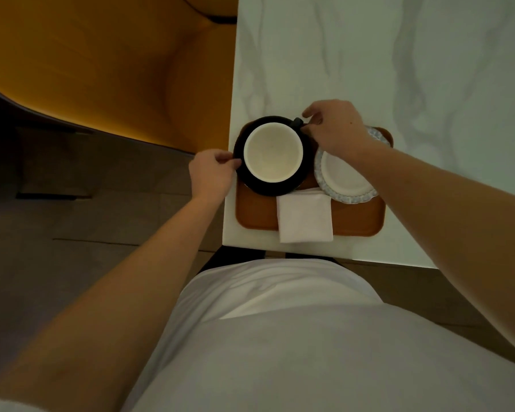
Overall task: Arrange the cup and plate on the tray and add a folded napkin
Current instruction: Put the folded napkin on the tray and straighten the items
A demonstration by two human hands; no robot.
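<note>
Cup (273,154) on dark saucer (305,162), tray's (254,214) left half. Left hand (213,173) pinches saucer's left rim; right hand (335,129) closed on cup handle. Plate (345,176) just right, napkin (305,217) folded below, overhanging tray onto surface (399,69).

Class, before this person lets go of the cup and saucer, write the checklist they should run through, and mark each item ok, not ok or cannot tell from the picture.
1. Cup upright on the saucer: ok.
2. Saucer fully on the tray: not ok; its left rim hangs past the tray's edge.
3. Plate on the tray: ok, though its right rim looks to pass the tray's edge.
4. Folded napkin in place: not ok; its near edge hangs off the tray onto the table.
5. Hands: left hand pinches the saucer rim, right hand grips the cup handle: ok.
6. Cup empty: ok, nothing visible inside.
</note>
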